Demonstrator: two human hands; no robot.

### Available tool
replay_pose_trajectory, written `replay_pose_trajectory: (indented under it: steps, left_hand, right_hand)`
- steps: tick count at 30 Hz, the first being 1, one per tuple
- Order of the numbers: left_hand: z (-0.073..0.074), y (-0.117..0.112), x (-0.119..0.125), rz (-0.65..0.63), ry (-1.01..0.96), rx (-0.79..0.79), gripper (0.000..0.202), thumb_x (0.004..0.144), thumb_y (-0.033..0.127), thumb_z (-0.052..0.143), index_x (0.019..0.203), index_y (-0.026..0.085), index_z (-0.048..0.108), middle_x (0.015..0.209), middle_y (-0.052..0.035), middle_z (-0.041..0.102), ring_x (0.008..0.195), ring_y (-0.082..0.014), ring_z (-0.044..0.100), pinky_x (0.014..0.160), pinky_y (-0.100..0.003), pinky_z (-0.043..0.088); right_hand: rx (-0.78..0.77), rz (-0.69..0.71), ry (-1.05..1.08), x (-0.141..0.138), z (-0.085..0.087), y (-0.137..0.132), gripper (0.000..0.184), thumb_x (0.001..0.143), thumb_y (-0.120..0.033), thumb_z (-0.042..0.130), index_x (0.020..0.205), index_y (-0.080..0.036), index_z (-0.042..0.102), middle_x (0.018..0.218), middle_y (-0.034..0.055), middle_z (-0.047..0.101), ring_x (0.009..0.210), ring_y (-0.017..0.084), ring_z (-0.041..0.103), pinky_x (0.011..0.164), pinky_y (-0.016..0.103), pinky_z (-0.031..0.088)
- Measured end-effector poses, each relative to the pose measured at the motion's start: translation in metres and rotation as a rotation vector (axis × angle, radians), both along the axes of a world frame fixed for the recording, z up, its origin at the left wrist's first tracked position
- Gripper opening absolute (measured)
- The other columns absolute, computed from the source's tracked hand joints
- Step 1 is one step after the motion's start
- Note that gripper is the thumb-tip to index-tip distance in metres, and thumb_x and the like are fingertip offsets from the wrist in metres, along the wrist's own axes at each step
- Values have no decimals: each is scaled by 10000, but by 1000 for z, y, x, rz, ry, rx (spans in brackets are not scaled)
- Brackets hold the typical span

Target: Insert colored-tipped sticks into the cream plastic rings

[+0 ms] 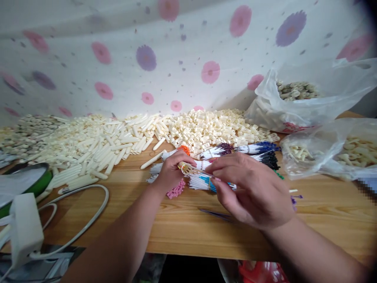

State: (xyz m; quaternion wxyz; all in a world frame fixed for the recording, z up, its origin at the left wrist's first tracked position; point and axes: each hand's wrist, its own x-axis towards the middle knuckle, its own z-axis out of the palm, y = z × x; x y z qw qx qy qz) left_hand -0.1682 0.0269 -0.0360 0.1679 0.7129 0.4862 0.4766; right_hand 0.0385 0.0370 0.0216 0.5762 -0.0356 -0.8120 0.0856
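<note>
My left hand [172, 171] is closed around a cream plastic tube with a slotted end [187, 169], which points to the right. Fingers and thumb of my right hand [253, 190] are pinched together just right of that end. Whatever they grip is too small to make out. Around and beneath both hands lie bundles of thin white sticks with coloured ends: orange [185, 149], pink [176, 190], light blue [212, 184], dark purple [225, 148], blue [262, 147] and black [269, 160]. Dark, thin tweezers [216, 214] rest on the table below my right hand, partly covered by it.
Long cream tubes [118, 143] and short slotted caps [206, 125] are heaped along the back. Plastic bags of parts [294, 114] stand at the right. At the left are a white cable [103, 204], a white power block [26, 228] and a green-rimmed container [44, 184].
</note>
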Motion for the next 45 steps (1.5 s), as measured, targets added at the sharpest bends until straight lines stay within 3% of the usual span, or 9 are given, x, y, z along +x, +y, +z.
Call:
replay_pose_trajectory:
  steps: [8,14,17,19,21,23,27,34,45]
  left_hand:
    - [1,0,-1,-23,27,24,76,783,166,608,713,181,635,703,4,558,686,-136,514,646,-272,396]
    - [0,-1,0,-63,-5,37,67,794,209,628,732,186,638,720,1,544,704,-140,505,659,-279,398]
    - [0,0,-2,-63,19,69,112,795,305,644,786,194,638,763,-3,532,735,-144,511,673,-279,409]
    - [1,0,-4,-67,58,86,272,771,449,641,881,201,636,829,-17,528,789,-160,519,708,-292,424]
    - [3,-1,-5,-73,112,80,475,740,602,570,990,201,619,913,-44,522,870,-190,520,775,-324,433]
    - [5,-3,-6,-66,150,66,560,783,654,440,1066,197,595,977,-70,515,944,-215,508,844,-356,424]
    - [6,-4,-4,-25,168,72,441,908,519,324,1085,208,582,997,-74,512,982,-211,493,885,-363,412]
    - [1,-2,-2,48,191,178,352,893,479,413,987,195,600,922,-49,484,880,-174,496,783,-313,434]
    - [2,-1,2,185,226,281,216,870,385,522,939,207,623,864,-31,487,816,-164,510,719,-302,450]
  right_hand:
    - [-1,-79,-3,-5,-7,-4,104,783,-56,587,853,-133,589,795,109,698,775,154,656,687,284,560]
    - [18,-72,2,-6,-9,-6,124,777,-49,586,865,-137,595,793,96,687,783,162,654,695,289,556]
    - [-43,-69,3,-9,-15,-3,111,776,-55,590,861,-125,599,810,97,681,776,160,643,685,284,541]
    - [-140,-75,-8,-11,-18,2,95,787,-66,585,855,-131,600,801,77,674,755,143,631,677,269,526]
    - [-216,-81,-33,-12,-22,7,92,799,-76,579,861,-139,607,808,61,664,764,134,618,691,262,514]
    - [-232,-98,-70,-13,-25,12,112,813,-83,568,891,-144,622,860,68,653,809,140,606,719,274,507]
    - [-201,-183,-88,-13,-31,19,121,816,-99,566,883,-163,645,861,62,588,786,146,566,660,284,488]
    - [-217,-223,-40,-16,-32,20,63,782,-97,602,778,-150,636,803,39,504,736,130,520,626,266,442]
    - [-648,-79,55,-27,-47,16,91,827,-205,584,794,-190,667,833,35,549,808,155,544,716,312,463]
